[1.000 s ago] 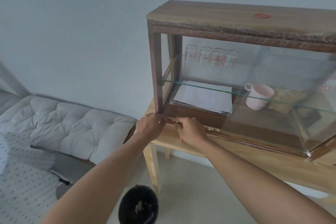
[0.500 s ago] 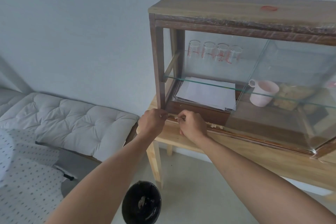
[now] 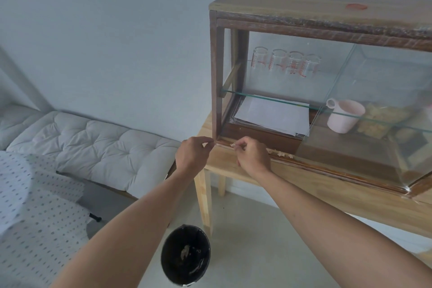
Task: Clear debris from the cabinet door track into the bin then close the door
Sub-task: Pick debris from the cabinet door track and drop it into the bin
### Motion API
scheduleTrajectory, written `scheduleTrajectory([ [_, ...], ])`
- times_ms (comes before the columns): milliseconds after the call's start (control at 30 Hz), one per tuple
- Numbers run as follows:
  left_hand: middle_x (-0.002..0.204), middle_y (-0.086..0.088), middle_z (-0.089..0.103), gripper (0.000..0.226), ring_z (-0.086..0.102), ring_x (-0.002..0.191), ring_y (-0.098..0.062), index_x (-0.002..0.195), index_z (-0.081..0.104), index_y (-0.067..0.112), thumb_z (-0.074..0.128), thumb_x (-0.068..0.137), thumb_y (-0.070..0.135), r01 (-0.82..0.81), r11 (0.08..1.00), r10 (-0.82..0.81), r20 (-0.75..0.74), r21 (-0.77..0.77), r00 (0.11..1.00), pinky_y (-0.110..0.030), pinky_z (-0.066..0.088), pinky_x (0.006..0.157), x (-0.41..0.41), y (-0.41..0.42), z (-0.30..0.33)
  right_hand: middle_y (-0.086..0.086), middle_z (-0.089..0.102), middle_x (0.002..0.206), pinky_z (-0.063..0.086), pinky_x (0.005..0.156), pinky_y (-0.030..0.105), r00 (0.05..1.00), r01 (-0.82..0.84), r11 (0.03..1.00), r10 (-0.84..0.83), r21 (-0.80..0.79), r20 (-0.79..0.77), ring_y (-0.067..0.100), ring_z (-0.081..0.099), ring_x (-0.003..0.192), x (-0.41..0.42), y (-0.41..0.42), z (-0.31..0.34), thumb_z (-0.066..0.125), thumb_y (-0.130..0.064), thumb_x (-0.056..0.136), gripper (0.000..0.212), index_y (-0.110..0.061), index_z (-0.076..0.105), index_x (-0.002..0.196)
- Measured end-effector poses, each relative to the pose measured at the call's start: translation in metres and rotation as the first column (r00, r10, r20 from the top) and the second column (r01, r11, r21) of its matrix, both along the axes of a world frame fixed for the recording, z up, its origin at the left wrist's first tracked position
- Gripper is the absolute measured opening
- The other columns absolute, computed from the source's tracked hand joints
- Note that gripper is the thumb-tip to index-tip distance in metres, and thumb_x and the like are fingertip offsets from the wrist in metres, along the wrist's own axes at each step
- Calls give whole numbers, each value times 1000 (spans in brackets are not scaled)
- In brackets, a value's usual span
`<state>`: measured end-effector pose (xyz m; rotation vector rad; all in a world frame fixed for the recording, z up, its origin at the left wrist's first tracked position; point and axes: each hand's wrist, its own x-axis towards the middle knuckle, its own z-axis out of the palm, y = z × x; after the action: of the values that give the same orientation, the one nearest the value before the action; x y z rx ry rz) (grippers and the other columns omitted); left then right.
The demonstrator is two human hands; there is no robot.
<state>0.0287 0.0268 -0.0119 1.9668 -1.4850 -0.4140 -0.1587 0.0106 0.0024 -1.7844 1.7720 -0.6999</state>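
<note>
A: Looking along the cabinet's bottom door track [image 3: 327, 168], which way does it lie?

B: Its long axis runs from the near left corner post of the wooden cabinet [image 3: 216, 77] away to the lower right, along the edge of the pale wooden table [image 3: 339, 196]. The sliding glass door [image 3: 374, 112] stands over the right part of the track, leaving the left half open.

A: Where is the debris?

B: Pale crumbs [image 3: 281, 154] lie in the track just right of the right hand [image 3: 253, 155]. That hand's thumb and forefinger are pinched together on a small pale scrap [image 3: 232, 145] at the track.

A: And the other hand?

B: The left hand [image 3: 192, 154] is at the corner post, fingertips pressed together; whether they hold anything I cannot tell.

A: The bin?

B: The black bin [image 3: 185, 255] stands on the floor below, between the forearms, mouth up, with scraps inside.
</note>
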Motion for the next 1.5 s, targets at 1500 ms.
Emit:
scheduleTrajectory([
  [1500,98,7,75,22,69,95,-26,105,81,39,63,96,30,-347,690,522,-105,635,846,-33,55,79,137,186,-280,-8,73,54,43,61,29,839,-384,748,528,542,-134,7,69,68,161,86,-282,63,-44,100,21,-28,68,87],
])
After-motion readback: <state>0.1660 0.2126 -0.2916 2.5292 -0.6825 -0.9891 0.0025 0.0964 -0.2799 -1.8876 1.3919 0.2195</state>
